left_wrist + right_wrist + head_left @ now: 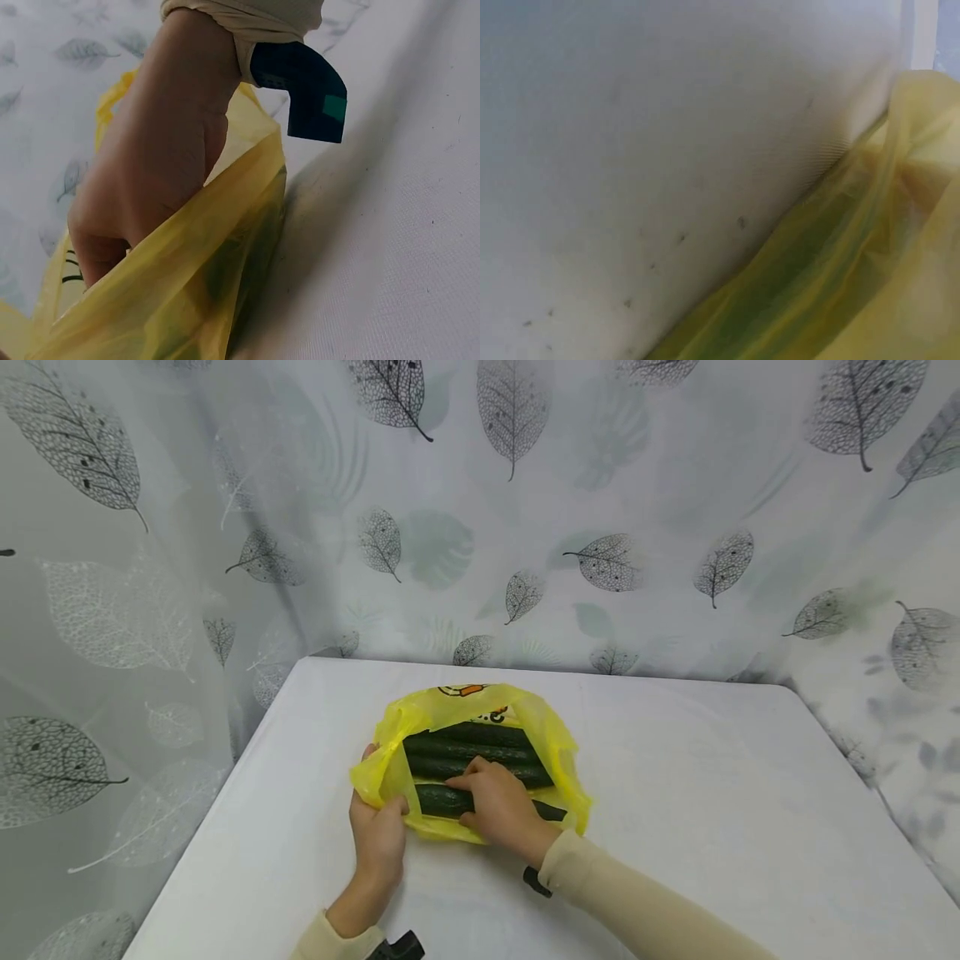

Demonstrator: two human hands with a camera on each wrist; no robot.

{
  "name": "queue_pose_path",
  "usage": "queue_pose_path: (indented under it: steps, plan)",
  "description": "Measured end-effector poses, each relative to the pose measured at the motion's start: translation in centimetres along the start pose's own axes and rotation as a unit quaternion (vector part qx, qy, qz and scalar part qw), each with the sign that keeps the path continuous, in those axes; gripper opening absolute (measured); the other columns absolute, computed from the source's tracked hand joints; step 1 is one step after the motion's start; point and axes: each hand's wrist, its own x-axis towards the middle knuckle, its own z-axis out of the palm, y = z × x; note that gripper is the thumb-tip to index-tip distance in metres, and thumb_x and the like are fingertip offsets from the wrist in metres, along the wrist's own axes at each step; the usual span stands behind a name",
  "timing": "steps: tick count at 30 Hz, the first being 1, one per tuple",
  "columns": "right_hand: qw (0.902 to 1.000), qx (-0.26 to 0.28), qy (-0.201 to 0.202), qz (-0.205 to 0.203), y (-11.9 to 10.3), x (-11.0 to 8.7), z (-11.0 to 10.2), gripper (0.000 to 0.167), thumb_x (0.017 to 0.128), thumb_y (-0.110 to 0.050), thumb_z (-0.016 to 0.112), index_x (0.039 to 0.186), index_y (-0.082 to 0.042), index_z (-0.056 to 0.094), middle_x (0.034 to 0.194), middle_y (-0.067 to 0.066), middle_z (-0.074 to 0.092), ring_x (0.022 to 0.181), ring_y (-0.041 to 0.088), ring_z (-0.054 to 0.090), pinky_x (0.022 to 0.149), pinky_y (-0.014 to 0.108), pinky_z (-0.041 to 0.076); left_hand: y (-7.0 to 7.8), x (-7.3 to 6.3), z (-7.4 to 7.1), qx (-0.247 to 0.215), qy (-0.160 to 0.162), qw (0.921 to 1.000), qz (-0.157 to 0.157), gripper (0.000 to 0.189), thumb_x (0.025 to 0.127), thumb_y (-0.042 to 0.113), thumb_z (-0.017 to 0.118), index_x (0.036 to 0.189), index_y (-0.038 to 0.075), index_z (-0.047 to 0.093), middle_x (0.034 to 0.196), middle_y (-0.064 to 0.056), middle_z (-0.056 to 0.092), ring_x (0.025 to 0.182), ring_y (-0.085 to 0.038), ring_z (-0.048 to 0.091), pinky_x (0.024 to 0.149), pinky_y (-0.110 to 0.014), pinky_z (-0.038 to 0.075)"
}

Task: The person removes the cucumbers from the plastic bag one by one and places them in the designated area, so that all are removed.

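A yellow plastic bag [573,768] lies on the white table with its mouth held wide. Several dark green cucumbers [480,750] lie side by side in it. My left hand [378,839] grips the bag's left rim, thumb inside and fingers outside. My right hand [504,802] reaches into the mouth and holds the nearest cucumber [438,800] around its middle, thumb on the near side. The left wrist view shows the right hand [150,165] entering the bag, its fingertips hidden behind the plastic. In the right wrist view, green shows through the bag [922,277].
A white cloth covers the table [712,777], stretching to the right of the bag. Behind and at the sides hangs a curtain [562,527] printed with leaves. Each wrist carries a dark strap or device [405,946] below its beige sleeve.
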Motion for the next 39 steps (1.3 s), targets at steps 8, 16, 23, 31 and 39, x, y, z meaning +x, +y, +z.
queue_pose_path:
  steps: [8,16,23,31,39]
  plan:
    - [0.9994,-0.024,0.026,-0.002,-0.2,-0.2,0.0,0.046,0.080,-0.012,0.085,0.124,-0.019,0.074,0.110,0.003,0.066,0.098,0.025,0.063,0.080,0.039,0.056,-0.2,0.1,0.1,-0.007,-0.011,0.9995,0.029,0.083,0.083,-0.024,0.035,0.160,0.007,0.024,0.162,-0.001,0.031,0.145,-0.015,0.030,0.113,-0.022,0.031]
    - [0.9979,-0.039,0.050,0.009,0.2,-1.0,-0.8,0.046,0.079,-0.011,0.085,0.123,-0.017,0.074,0.111,0.005,0.065,0.098,0.026,0.061,0.075,0.038,0.057,0.0,0.4,0.1,-0.013,-0.013,0.9986,0.050,0.076,0.089,-0.023,0.036,0.159,0.004,0.025,0.162,-0.004,0.031,0.146,-0.014,0.029,0.112,-0.020,0.030]
    - [0.9977,-0.022,0.049,0.041,0.7,-1.3,-1.7,0.044,0.084,-0.009,0.080,0.126,-0.014,0.069,0.117,0.008,0.068,0.105,0.030,0.064,0.083,0.046,0.055,0.6,0.6,0.0,-0.012,-0.013,0.9984,0.054,0.079,0.084,-0.024,0.033,0.158,0.002,0.026,0.161,-0.002,0.034,0.145,-0.015,0.031,0.112,-0.020,0.030]
    - [0.9975,0.002,0.053,0.047,0.8,-1.6,-2.8,0.045,0.087,-0.009,0.079,0.129,-0.015,0.065,0.118,0.009,0.069,0.104,0.031,0.066,0.086,0.046,0.055,1.2,0.7,0.2,-0.022,-0.022,0.9978,0.058,0.073,0.089,-0.022,0.036,0.158,0.002,0.027,0.160,0.000,0.034,0.145,-0.015,0.032,0.113,-0.024,0.031]
    - [0.9955,0.055,0.069,0.035,0.7,-2.7,-4.3,0.044,0.088,-0.007,0.077,0.129,-0.016,0.064,0.125,0.010,0.062,0.115,0.030,0.059,0.094,0.047,0.051,1.7,0.5,0.0,-0.021,-0.028,0.9981,0.051,0.078,0.086,-0.023,0.032,0.159,0.005,0.025,0.161,0.003,0.031,0.144,-0.015,0.033,0.113,-0.025,0.031]
